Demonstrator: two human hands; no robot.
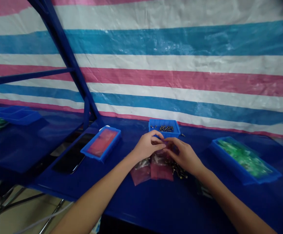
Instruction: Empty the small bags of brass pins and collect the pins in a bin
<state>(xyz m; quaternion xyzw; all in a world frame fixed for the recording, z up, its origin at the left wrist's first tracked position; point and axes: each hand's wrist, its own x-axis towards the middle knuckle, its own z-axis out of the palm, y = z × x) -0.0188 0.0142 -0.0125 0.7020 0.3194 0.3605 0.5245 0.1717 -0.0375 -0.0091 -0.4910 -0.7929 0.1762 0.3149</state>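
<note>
Pink film shows between the left hand (147, 146) and the right hand (182, 156), which meet at the fingertips above the middle of the blue tabletop (136, 208). Both hands are narrowly closed, their fingers curled inward and pinching a fold of pink film (172, 149). The fold is small and partly hidden by the fingers, so its long axis cannot be made out.

Directly below the hands lie two pink plastic bags (162, 170), side by side and touching. The right one runs roughly straight away from the person, and the left one tilts slightly. Small dark metal parts (177, 170) lie in a loose cluster against the right edge of the bags, under the right hand.

Just behind the fingertips sits a blue tray (156, 122) holding more small dark metal parts (166, 128). To the left, a blue tray of pink bagged material (95, 154) lies at an angle, beside a black glass slab (70, 156). To the right, a larger blue tray of green bagged boards (238, 172) lies well apart from the hands, with its long axis slanting across the tabletop. Behind everything hang a striped pink, white and blue tarpaulin (141, 42) and a blue metal frame (65, 55).
</note>
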